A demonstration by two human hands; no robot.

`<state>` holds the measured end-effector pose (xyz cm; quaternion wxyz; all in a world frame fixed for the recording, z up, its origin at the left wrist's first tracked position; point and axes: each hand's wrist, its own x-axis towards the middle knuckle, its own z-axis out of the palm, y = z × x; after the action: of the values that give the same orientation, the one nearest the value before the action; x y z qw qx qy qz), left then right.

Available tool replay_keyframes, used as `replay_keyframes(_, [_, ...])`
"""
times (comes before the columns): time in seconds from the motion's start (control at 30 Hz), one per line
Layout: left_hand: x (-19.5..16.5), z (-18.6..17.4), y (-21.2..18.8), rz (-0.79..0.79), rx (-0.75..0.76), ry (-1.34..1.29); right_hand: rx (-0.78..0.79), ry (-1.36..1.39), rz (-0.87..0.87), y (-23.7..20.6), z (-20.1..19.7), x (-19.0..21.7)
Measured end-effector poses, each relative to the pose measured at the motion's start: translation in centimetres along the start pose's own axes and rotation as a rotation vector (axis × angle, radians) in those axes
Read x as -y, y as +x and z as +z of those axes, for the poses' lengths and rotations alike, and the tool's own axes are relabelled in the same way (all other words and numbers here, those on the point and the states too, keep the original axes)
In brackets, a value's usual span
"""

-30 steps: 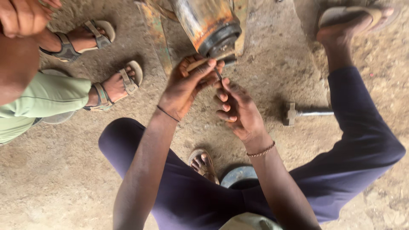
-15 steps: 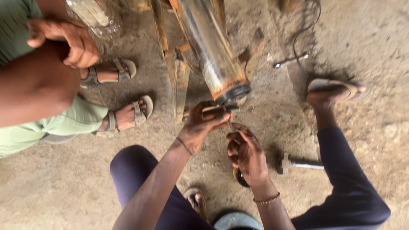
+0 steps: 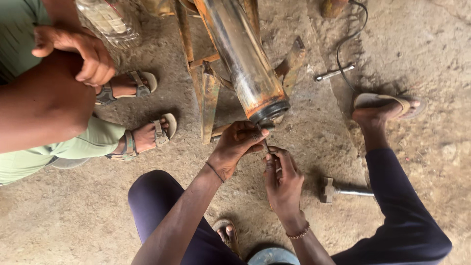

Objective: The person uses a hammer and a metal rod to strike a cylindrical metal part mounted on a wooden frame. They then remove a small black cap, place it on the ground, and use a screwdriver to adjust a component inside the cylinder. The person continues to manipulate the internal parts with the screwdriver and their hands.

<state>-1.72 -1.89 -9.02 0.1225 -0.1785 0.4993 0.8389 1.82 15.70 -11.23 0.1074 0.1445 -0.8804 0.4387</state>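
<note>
A long rusty metal cylinder (image 3: 245,64) slants down from the top of the view, its dark-rimmed lower end close above my hands. My left hand (image 3: 239,145) pinches a thin metal piece (image 3: 265,145) right under that rim. My right hand (image 3: 283,179) is closed around the lower part of the same thin piece, just below my left. Both hands work over the dirt floor between my knees, which are in dark blue trousers.
A rusty metal frame (image 3: 210,98) props the cylinder. A hammer (image 3: 343,190) lies on the ground right of my hands, a wrench (image 3: 335,72) and a black cable (image 3: 351,44) farther back. Another person in green trousers and sandals (image 3: 147,135) crouches at left, hand (image 3: 78,54) on knee.
The view has tilted so more of the cylinder and frame shows. My hands sit lower in view, still at the cylinder's end. The other person's hand moved onto the knee.
</note>
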Motion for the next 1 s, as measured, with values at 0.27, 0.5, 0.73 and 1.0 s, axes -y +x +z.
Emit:
replay_keyframes(0.27, [-0.4, 0.0, -0.2, 0.061, 0.019, -0.103, 0.043, 0.949, 0.684, 0.6, -2.3, 3.2])
replay_keyframes(0.5, [-0.3, 0.1, -1.1, 0.12, 0.12, -0.171, 0.149, 1.216, 0.841, 1.7, -2.8, 3.1])
replay_keyframes(0.73, [-0.3, 0.5, -1.5, 0.14, 0.16, -0.227, 0.399, 1.69, 0.916, 2.0, -2.7, 2.2])
replay_keyframes(1.0, [1.5, 0.1, -0.3, 0.122, 0.157, 0.046, 0.015, 0.16, 0.114, 0.7, 1.6, 1.1])
